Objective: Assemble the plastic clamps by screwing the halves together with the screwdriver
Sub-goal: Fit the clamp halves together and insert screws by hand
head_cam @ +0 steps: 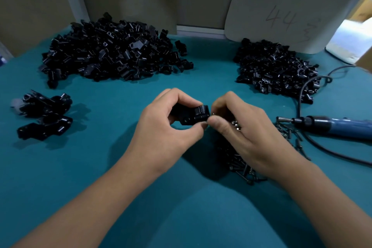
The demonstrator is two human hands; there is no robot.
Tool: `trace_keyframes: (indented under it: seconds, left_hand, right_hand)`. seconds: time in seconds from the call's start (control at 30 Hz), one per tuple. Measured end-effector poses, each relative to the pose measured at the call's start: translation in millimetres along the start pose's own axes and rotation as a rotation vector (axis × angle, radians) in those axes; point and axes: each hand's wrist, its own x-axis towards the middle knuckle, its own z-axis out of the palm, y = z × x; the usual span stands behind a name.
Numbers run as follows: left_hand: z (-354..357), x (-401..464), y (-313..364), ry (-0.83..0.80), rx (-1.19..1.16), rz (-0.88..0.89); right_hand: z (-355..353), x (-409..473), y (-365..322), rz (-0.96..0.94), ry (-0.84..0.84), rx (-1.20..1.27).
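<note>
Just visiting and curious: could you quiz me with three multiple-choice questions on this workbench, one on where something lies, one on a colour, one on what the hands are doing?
1. Where does the screwdriver lie?
A. right of the hands
B. on the big pile
C. in the left hand

2. What colour is the table cover?
A. red
B. teal
C. white

3. What is the left hand doing?
A. resting flat
B. gripping a clamp
C. holding the screwdriver

Answers: 1 A, it lies on the table at the right edge, untouched. 2 B, the cover is teal all round. 3 B, its fingers curl round the black clamp while the right hand pinches something small at its end.
</note>
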Motion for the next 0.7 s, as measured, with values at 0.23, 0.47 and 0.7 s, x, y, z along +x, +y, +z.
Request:
trace_keyframes:
  seconds: [0.23, 0.47, 0.7]
  left_hand:
    - [4.9, -0.8, -0.6, -0.010, 0.029, 0.036]
    - [-1.9, 5.6, -3.9, 0.154, -0.241, -0.250]
    - [-4.5, 16.7, -0.2, 0.121, -0.881, -0.510]
  right_hand:
    - [-1.0, -1.1, 1.2, 0.004, 0.044, -0.009]
    - [-8.6, 1.9, 14.3, 0.037, 0.088, -0.370]
    - [-4.7, 12.9, 9.5, 0.116, -0.101, -0.489]
